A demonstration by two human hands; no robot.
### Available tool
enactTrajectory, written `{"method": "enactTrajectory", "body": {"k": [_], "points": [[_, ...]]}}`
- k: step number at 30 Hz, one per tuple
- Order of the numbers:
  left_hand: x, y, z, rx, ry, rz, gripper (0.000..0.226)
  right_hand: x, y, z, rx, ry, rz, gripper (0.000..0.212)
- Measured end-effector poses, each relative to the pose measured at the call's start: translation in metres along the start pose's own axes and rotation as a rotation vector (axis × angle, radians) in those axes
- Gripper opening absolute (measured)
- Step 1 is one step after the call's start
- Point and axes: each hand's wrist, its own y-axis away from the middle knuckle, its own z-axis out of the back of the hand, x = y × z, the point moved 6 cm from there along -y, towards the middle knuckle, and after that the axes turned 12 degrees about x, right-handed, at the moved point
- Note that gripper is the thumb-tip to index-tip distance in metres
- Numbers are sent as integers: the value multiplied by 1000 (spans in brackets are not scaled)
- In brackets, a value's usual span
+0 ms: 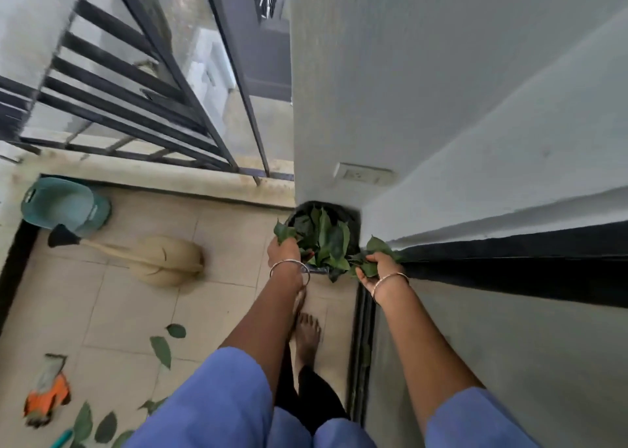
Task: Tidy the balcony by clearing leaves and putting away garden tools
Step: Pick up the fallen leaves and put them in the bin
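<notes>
At the bottom of the frame, blue sleeves (pixel 217 400) cover both upper arms, and a bare foot (pixel 307 335) stands on the tiled floor (pixel 129 304) between them. In the lower left, loose leaves (pixel 161 349) lie scattered on the tiles. Beside them is an orange and grey glove (pixel 47 393), and the tip of a teal handle (pixel 63 437) shows at the very edge.

Farther out, near the centre of the frame, both hands reach forward, each wrist wearing a thin bangle. The left hand (pixel 283 250) has its fingers curled round a clump of green leaves (pixel 283 231). The right hand (pixel 377 270) grips a second bunch (pixel 377 247), fingers wrapped round it. Both are held at the rim of a black bag (pixel 351 214) that sits in the corner where the wall meets the balcony kerb. The bag already holds a pile of leaves (pixel 326 240).

At centre left, a straw broom (pixel 163 260) lies flat on the tiles, its dark handle end just beside a teal tub (pixel 64 206) against the kerb. Above the bag a white wall socket (pixel 363 174) is set in the wall. A dark metal railing (pixel 136 83) fills the upper left.
</notes>
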Motion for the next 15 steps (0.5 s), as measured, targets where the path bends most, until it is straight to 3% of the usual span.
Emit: {"method": "enactTrajectory", "body": {"k": [4,12,15], "points": [[53,-91,-5,54,-136,43,32,-13,-61,4,-14,84,-3,45],[89,-175,-17,78,-271,22,19,-34,-174,-14,-23,181,-17,39],[122,-233,-9,86,-355,3,22,-37,-216,-18,-67,286,46,22]]}}
